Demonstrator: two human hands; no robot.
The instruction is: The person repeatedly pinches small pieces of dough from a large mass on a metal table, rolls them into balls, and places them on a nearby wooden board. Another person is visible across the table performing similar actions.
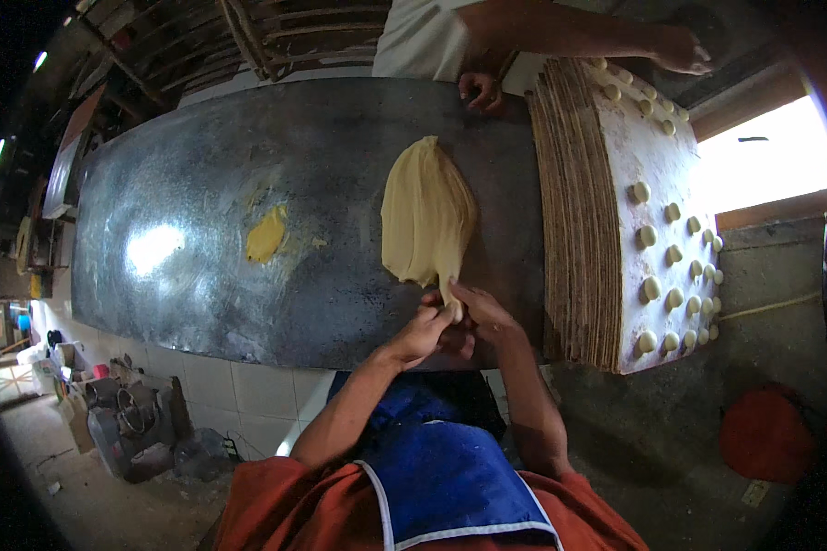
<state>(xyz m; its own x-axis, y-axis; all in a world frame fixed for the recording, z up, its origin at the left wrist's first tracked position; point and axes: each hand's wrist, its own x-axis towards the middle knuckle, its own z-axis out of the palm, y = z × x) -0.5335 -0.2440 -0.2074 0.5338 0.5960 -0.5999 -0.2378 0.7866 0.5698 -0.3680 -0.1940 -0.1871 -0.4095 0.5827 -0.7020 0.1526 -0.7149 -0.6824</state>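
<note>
A large pale-yellow mass of dough (424, 216) lies on the dark metal table (340, 156), its near end drawn out into a narrow strip. Both my hands meet on that strip near the table's front edge. My left hand (421, 332) is closed round its end, the thumb against the dough. From the other side my right hand (483, 312) pinches the strip, thumb on top. Some of my fingers are hidden beneath the dough and behind each other.
Left of the dough is a smear of yellow fat (266, 235). At the right stands a tall stack of boards (579, 220), the top one bearing several small dough balls (674, 253). Across the table another person's hand (481, 91) rests at the edge; their other arm (579, 29) reaches over the boards.
</note>
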